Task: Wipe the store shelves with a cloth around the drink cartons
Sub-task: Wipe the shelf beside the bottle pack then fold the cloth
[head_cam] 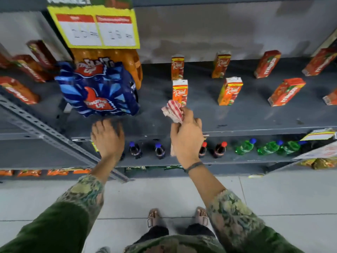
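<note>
On the dusty grey shelf (255, 115), the right hand (186, 132) grips a bunched red-striped cloth (173, 111), touching the nearest Real juice carton (180, 92). One hard push could tip it. The left hand (107, 137) lies empty, fingers spread, by the blue Thums Up pack (98, 94).

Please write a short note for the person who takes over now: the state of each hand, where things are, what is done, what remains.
Right hand: closed on the striped cloth, at the shelf beside the nearest juice carton.
Left hand: empty, blurred, in front of the blue bottle pack.
Other cartons stand spaced along the shelf.
Done: cannot tell which parts are wiped.
Left: wipe around each carton and the pack.
</note>
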{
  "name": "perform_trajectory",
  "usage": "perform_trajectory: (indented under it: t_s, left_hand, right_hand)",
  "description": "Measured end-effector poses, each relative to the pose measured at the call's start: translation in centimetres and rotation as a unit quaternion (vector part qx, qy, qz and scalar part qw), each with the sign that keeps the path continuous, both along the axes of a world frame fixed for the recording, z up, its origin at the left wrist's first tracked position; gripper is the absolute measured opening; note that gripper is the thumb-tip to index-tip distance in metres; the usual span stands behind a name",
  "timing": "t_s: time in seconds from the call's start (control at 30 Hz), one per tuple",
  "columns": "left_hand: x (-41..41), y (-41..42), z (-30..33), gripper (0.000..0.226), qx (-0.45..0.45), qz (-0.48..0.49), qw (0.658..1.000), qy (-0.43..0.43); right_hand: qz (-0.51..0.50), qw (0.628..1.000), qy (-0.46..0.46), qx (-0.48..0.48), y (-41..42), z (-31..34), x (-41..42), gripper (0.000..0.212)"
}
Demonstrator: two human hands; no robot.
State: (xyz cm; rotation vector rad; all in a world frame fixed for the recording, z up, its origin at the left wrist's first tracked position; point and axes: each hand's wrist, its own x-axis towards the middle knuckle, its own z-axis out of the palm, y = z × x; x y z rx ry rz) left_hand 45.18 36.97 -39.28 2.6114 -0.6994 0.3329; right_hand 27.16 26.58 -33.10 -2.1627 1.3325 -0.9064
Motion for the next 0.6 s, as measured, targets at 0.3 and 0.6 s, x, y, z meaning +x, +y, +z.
perform_trajectory:
  t_s: [0.3, 0.6]
  left_hand:
    - [5.1, 0.9, -1.8, 0.075, 0.155, -0.014, 0.97, 0.185]
    - [5.8, 0.8, -2.5, 0.076, 0.172, -0.013, 0.965, 0.2]
  right_hand:
    - [-0.021, 0.997, 0.051, 0.059, -5.3, 1.0, 14.5, 0.031]
    - [0.134, 0.955, 0.221, 0.146, -10.1, -1.5, 20.2, 0.039]
